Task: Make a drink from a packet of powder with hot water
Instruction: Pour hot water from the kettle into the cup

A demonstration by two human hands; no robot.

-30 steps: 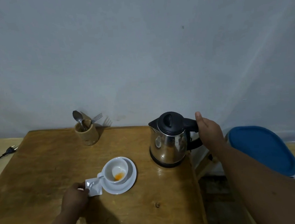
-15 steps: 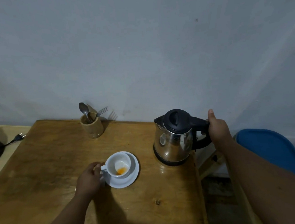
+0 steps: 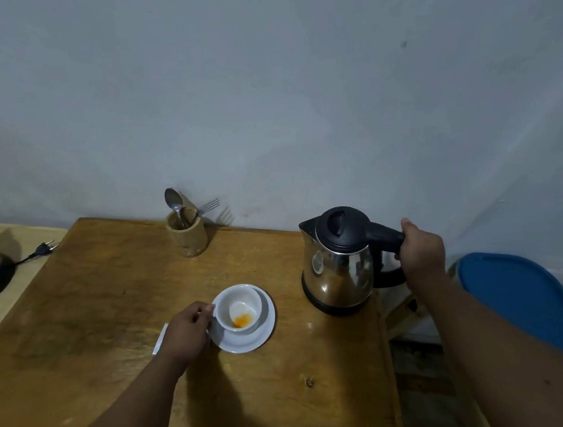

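Right hand (image 3: 420,255): fingers wrapped tight round the black handle of the kettle (image 3: 341,266), which stands on the table (image 3: 110,296).
Left hand (image 3: 186,330): fingers curled at the handle of the cup (image 3: 237,307), apparently pinching it.
Cup: on saucer (image 3: 250,338), orange powder (image 3: 242,320) inside.
Packet (image 3: 159,339): partly hidden under left hand.

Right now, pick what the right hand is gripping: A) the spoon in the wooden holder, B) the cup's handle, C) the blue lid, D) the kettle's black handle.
D: the right hand is closed around the black handle of the kettle, which stands on the table.
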